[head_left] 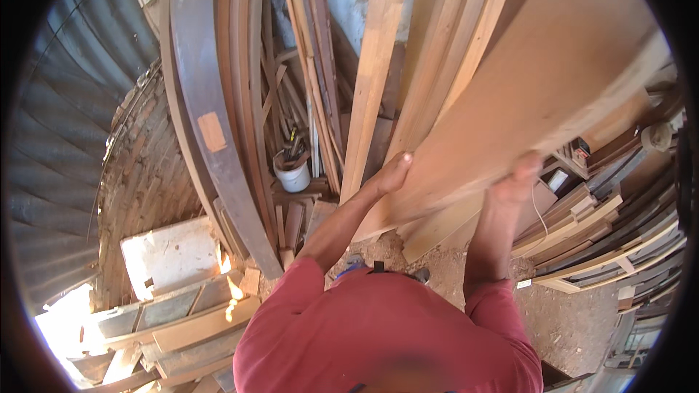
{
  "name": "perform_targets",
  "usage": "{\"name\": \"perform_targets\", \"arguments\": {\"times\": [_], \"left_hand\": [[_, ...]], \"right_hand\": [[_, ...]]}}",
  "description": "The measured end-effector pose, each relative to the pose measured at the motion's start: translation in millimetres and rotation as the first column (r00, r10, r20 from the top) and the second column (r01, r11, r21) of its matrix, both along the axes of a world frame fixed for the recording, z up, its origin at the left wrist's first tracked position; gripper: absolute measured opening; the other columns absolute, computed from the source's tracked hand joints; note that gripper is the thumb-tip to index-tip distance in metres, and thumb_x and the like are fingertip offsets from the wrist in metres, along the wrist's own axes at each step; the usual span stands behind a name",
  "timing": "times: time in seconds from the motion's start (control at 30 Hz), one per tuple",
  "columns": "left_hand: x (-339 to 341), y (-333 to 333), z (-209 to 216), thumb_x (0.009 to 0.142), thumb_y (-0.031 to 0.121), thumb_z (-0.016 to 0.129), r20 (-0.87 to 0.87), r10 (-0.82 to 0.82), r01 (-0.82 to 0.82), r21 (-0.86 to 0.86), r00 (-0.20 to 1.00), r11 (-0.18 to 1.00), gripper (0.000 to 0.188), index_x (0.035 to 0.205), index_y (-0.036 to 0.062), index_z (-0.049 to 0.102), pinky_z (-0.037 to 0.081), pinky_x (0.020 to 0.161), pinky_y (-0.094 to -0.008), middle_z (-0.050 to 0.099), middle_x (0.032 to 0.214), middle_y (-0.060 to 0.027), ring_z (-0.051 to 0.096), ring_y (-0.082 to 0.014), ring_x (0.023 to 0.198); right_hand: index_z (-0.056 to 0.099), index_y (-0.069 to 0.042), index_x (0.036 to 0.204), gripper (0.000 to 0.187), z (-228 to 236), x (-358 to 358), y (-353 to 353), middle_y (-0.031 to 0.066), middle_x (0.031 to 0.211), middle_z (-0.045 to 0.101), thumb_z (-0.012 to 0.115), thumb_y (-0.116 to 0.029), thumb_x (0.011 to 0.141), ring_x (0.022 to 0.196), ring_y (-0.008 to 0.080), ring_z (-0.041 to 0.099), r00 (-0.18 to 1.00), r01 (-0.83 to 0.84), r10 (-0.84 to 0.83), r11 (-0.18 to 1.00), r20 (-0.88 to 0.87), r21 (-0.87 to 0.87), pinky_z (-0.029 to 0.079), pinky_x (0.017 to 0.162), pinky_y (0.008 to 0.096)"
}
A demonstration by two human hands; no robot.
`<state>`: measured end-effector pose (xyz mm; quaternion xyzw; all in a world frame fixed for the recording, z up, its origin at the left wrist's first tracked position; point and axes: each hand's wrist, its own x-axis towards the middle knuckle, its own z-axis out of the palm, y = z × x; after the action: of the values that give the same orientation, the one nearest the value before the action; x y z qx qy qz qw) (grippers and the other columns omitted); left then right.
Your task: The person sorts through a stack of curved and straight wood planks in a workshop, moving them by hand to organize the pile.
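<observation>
A wide, smooth wooden board (517, 80) slants up from near the floor toward the upper right, filling much of that side. My left hand (395, 172) holds its left edge, with the thumb lying on the face toward me and the other fingers hidden behind. On the board's right edge, lower down its length, my right hand (518, 176) grips it, slightly blurred by motion. The board's lower end comes down in front of my body, close to a paler plank (445, 227) on the ground.
Tall planks (375, 65) lean upright against the wall ahead. A dark, curving board (200, 73) stands to the left, near a white bucket (293, 175) with tools in it. Stacked timber (582, 225) lies at right, offcuts (189, 327) at lower left. A thin cord (540, 218) hangs by the right stack.
</observation>
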<state>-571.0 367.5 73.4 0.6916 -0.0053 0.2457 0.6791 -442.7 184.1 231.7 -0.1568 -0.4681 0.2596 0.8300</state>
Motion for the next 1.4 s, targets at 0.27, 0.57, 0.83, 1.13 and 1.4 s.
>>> {"name": "perform_targets", "arguments": {"times": [0.27,0.57,0.83,1.13,1.4], "left_hand": [[-11.5,53.4,-75.4,0.104,0.063,0.024,-0.243,-0.007,-0.042,-0.195,0.970,0.980,0.079,0.146,-0.0011,0.044,0.032,0.116,-0.0392,0.052,0.143,-0.0187,0.043,-0.0251,0.138],[-19.9,104.4,56.3,0.099,0.059,0.047,0.228,0.610,-0.646,0.384,0.759,0.660,0.088,0.157,-0.0008,0.019,0.009,0.122,-0.0507,0.021,0.160,-0.0261,0.015,-0.0406,0.150],[32.5,143.7,53.1,0.097,0.054,0.054,-0.001,0.676,-0.634,0.347,0.737,0.692,0.097,0.157,-0.0049,0.004,0.005,0.122,-0.0525,0.013,0.161,-0.0291,0.011,-0.0434,0.149],[53.9,150.3,12.0,0.089,0.063,0.056,0.092,0.734,-0.706,0.376,0.673,0.600,0.109,0.158,-0.0021,0.001,0.008,0.117,-0.0566,0.015,0.159,-0.0282,0.018,-0.0452,0.142],[59.6,147.0,6.0,0.077,0.053,0.078,0.094,0.797,-0.691,0.565,0.597,0.451,0.127,0.156,-0.0057,-0.003,0.015,0.114,-0.0587,0.013,0.157,-0.0329,0.024,-0.0488,0.136]], "right_hand": [[0.027,0.003,0.151,0.099,35.6,-81.7,87.5,0.0130,0.134,0.049,0.080,-0.037,0.078,0.122,0.0224,0.051,0.904,0.427,-0.365,0.805,0.222,-0.412,0.043,0.101,0.0341],[0.014,0.005,0.157,0.102,46.4,-14.4,183.7,0.0224,0.159,0.028,0.070,-0.045,0.089,0.149,0.0294,0.024,0.838,0.483,-0.348,0.831,0.420,-0.276,0.022,0.121,0.0391],[0.014,0.005,0.157,0.096,36.8,25.8,233.5,0.0224,0.161,0.026,0.066,-0.044,0.094,0.151,0.0310,0.020,0.817,0.529,-0.389,0.798,0.426,-0.288,0.018,0.123,0.0405],[0.014,0.001,0.159,0.092,20.3,56.4,268.9,0.0216,0.160,0.027,0.065,-0.042,0.095,0.150,0.0302,0.022,0.857,0.474,-0.338,0.811,0.388,-0.341,0.021,0.122,0.0405],[0.015,0.000,0.159,0.095,10.3,72.7,291.0,0.0224,0.161,0.026,0.065,-0.050,0.094,0.151,0.0314,0.021,0.882,0.451,-0.321,0.790,0.346,-0.415,0.019,0.123,0.0412]]}}
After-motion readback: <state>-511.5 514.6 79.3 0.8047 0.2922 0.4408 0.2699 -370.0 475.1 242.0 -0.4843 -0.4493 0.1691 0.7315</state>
